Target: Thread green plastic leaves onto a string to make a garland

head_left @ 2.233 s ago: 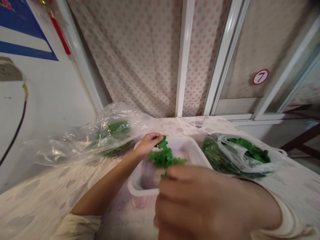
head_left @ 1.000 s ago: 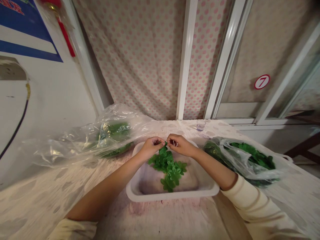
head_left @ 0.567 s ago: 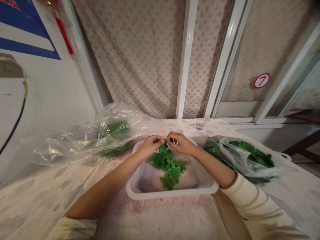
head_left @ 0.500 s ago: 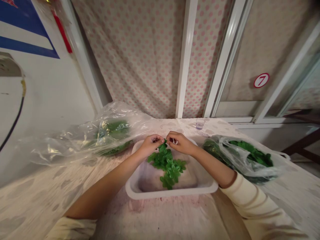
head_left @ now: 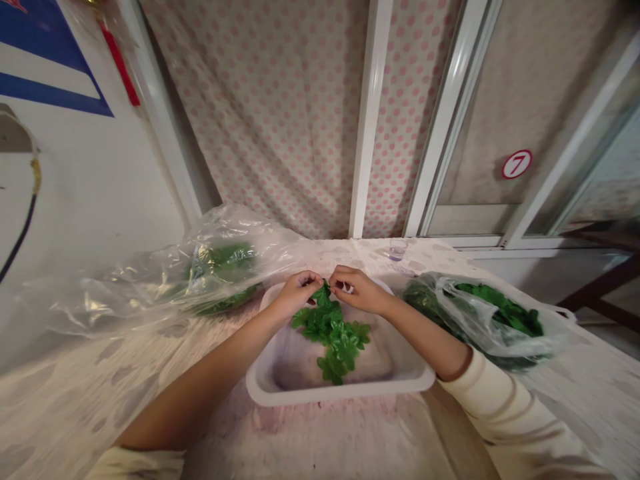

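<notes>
Over the far part of a white plastic tray [head_left: 345,395], my left hand [head_left: 299,293] and my right hand [head_left: 361,290] face each other with fingertips pinched close together. Between them is the top of a green leaf [head_left: 323,295], which my left hand grips at its edge. My right thumb and fingers pinch at the leaf's tip; whatever small piece they hold there is too small to make out. Below, a string of lobed, shiny green leaves [head_left: 345,343] that look artificial trails down into the tray.
To the left lies a clear plastic bag [head_left: 165,267] with green pieces inside. An opened plastic bag [head_left: 450,300] full of green leaves [head_left: 500,308] sits on the right. A small clear cup [head_left: 397,250] stands near the table's back edge, before a dotted curtain [head_left: 270,133].
My hands have moved slightly apart at the fingertips, showing more of the leaf between them. The whole view has shifted a little; bags and tray rest where they were.
</notes>
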### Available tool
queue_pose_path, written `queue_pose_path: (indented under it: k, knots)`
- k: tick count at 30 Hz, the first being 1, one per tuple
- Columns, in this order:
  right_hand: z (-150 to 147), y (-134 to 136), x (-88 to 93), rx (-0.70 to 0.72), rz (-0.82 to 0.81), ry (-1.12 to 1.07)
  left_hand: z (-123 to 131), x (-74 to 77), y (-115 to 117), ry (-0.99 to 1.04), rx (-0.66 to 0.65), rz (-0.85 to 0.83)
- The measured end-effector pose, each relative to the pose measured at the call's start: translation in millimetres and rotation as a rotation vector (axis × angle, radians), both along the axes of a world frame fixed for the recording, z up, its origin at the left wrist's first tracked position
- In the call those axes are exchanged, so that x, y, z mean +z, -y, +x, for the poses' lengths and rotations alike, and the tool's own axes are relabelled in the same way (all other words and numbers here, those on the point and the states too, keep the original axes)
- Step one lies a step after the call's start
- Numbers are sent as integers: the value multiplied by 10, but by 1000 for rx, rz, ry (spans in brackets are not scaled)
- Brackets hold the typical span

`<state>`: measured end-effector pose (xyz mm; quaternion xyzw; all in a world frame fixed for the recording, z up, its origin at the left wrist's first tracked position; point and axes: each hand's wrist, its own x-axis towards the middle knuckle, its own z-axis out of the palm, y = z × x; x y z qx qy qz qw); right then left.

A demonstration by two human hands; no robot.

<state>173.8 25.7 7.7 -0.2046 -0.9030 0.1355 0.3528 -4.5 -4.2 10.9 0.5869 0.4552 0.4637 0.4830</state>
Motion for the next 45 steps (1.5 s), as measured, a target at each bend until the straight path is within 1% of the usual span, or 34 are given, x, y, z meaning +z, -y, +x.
queue_pose_path:
  k: [8, 18, 32, 40, 45]
  knots:
    - [8, 2, -8, -6, 5, 11, 6, -6, -17, -13, 23, -11]
    - [-5, 9, 7, -44, 23, -21, -5, -26, -54, -65, 47, 32]
    - [4, -29, -31, -46, 28, 3, -6, -50, -71, -94, 1, 75]
    - [1, -28, -23, -54, 25, 13, -21, -113, -107, -99, -6, 101]
    - [-5, -14, -23, -51, 24, 15, -30, -144, -133, -112, 17, 142]
